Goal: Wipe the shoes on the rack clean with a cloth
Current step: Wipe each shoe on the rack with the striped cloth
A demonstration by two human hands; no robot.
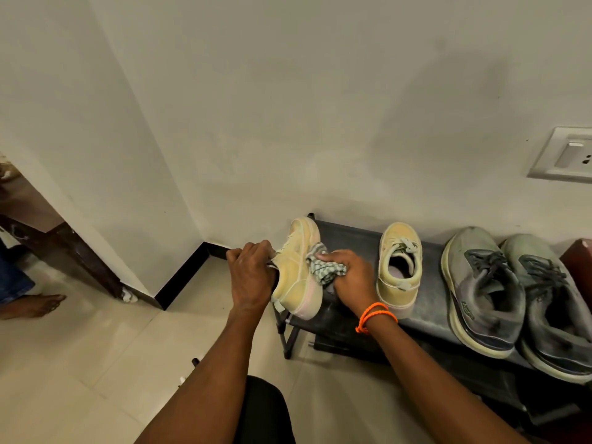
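My left hand (251,274) grips the yellow shoe (296,267), tipped on its side at the rack's (352,233) left end. My right hand (349,277) clamps the cloth (322,269) against its side. Its mate (398,267) stands mid-rack; the grey pair (512,293) at the right end looks grimy. I judge three shoes remain.

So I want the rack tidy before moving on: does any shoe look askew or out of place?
Only the yellow shoe at the rack's left end: it is tipped on its side, held by the left hand while the right hand presses the cloth on it. The other three stand upright.
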